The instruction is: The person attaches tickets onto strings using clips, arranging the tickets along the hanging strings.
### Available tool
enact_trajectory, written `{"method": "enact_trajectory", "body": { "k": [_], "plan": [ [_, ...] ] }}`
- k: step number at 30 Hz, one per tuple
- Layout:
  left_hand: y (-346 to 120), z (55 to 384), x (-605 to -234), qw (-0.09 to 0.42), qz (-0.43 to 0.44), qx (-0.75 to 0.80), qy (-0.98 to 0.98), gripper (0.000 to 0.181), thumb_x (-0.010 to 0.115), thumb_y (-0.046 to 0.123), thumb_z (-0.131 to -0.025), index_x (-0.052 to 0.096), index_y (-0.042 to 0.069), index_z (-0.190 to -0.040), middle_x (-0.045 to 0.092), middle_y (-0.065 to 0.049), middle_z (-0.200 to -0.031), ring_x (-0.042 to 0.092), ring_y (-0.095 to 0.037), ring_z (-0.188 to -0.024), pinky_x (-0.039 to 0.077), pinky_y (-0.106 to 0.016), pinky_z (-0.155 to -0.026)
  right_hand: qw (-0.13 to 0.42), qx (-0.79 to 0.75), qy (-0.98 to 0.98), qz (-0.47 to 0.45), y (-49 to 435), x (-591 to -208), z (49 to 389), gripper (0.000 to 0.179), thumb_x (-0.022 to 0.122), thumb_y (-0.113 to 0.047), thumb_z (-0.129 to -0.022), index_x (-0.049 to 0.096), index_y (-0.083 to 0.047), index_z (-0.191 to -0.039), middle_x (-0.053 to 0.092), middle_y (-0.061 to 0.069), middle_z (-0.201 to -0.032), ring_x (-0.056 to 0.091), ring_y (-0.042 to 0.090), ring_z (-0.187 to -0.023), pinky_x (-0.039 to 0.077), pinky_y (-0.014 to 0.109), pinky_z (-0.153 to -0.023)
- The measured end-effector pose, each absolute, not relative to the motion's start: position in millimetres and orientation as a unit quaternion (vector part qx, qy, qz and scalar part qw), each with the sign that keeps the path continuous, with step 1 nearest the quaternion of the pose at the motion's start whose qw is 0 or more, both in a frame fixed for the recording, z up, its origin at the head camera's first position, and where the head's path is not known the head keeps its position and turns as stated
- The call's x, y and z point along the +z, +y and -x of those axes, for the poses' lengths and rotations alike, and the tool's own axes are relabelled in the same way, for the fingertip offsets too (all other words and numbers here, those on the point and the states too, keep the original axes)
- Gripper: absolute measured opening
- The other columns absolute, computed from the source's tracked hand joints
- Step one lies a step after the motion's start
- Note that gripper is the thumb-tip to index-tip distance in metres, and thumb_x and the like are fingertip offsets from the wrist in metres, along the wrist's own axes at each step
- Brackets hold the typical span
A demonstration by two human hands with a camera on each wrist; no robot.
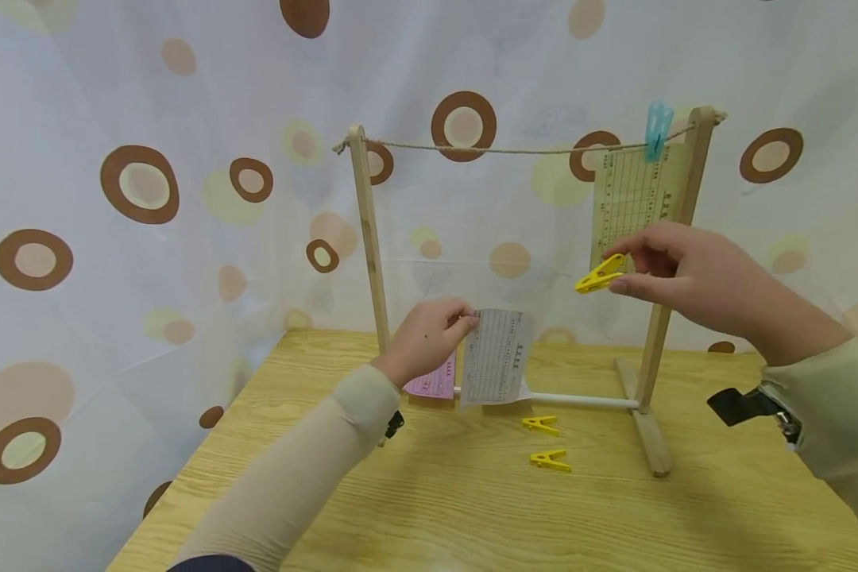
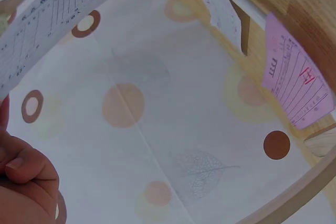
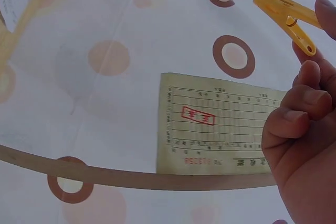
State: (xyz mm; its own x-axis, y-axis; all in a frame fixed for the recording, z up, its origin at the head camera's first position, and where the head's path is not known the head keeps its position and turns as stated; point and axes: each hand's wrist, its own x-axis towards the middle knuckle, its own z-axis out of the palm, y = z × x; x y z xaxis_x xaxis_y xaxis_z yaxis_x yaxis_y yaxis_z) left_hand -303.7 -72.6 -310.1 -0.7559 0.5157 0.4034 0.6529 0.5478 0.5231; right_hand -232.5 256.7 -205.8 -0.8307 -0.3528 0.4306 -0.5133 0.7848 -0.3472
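My left hand (image 1: 432,338) pinches the top edge of a white printed slip (image 1: 496,357), which hangs down in front of the rack. In the left wrist view that slip (image 2: 47,22) crosses the upper left. A yellow clothespin (image 1: 600,274) is between the thumb and fingers of my right hand (image 1: 693,274), its jaws pointing left. Behind that hand, a pale yellow-green slip (image 1: 629,191) hangs from the rope (image 1: 486,150) under a blue clothespin (image 1: 658,133). The right wrist view shows the same yellow-green slip (image 3: 210,124) with a red stamp.
Two yellow clothespins (image 1: 541,425) lie on the wooden table (image 1: 429,508). A pink slip (image 1: 436,383) and another white slip (image 2: 218,6) are by the rack's white bottom rod (image 1: 582,401). Wooden posts (image 1: 369,230) carry the rope; a patterned curtain (image 1: 186,119) hangs behind.
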Motion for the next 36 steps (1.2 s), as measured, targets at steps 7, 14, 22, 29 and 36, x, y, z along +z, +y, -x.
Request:
{"method": "enact_trajectory", "body": {
  "k": [7,14,22,29,36],
  "plan": [
    [-65.9,308.3,-283.3,0.124,0.322,-0.327,-0.880,0.018,0.054,0.020,-0.107,0.069,0.011,-0.105,0.069,0.002,-0.097,0.044,-0.012,-0.064,0.040,-0.027,-0.062,0.226,0.146,-0.929,-0.252,253.1,-170.4,233.8,0.033,0.071,-0.029,-0.097,0.069,-0.014,-0.127,0.048,0.003,-0.082,0.040,0.017,-0.069,0.033,0.030,-0.057],
    [-54.1,311.9,-258.6,0.139,0.320,-0.309,-0.885,0.020,0.055,0.023,-0.107,0.066,0.012,-0.094,0.061,0.000,-0.080,0.036,-0.012,-0.056,0.033,-0.026,-0.055,0.266,0.065,-0.931,-0.243,246.8,-132.7,240.2,0.038,0.066,-0.030,-0.101,0.067,-0.011,-0.133,0.048,0.004,-0.090,0.038,0.021,-0.075,0.032,0.035,-0.059],
    [-38.0,316.5,-226.5,0.166,0.300,-0.288,-0.894,0.019,0.055,0.028,-0.107,0.067,0.014,-0.101,0.069,0.004,-0.098,0.051,-0.013,-0.072,0.040,-0.027,-0.063,0.259,0.040,-0.939,-0.223,234.9,-91.6,246.4,0.041,0.062,-0.028,-0.103,0.064,-0.005,-0.136,0.052,0.009,-0.098,0.044,0.025,-0.073,0.036,0.035,-0.056],
    [-29.8,323.9,-201.1,0.183,0.291,-0.292,-0.893,0.021,0.057,0.029,-0.106,0.067,0.014,-0.095,0.068,0.004,-0.096,0.055,-0.013,-0.078,0.043,-0.028,-0.070,0.217,0.038,-0.955,-0.198,226.0,-61.4,258.5,0.045,0.056,-0.035,-0.105,0.061,-0.006,-0.139,0.055,0.012,-0.117,0.050,0.030,-0.085,0.045,0.040,-0.063],
    [-20.9,332.9,-186.5,0.183,0.277,-0.304,-0.893,0.028,0.055,0.030,-0.107,0.058,0.012,-0.086,0.060,0.001,-0.085,0.046,-0.016,-0.070,0.037,-0.027,-0.065,0.213,0.033,-0.957,-0.195,217.3,-52.5,269.3,0.042,0.056,-0.038,-0.104,0.066,-0.006,-0.130,0.055,0.013,-0.113,0.052,0.030,-0.082,0.046,0.038,-0.061]
  ]
}}
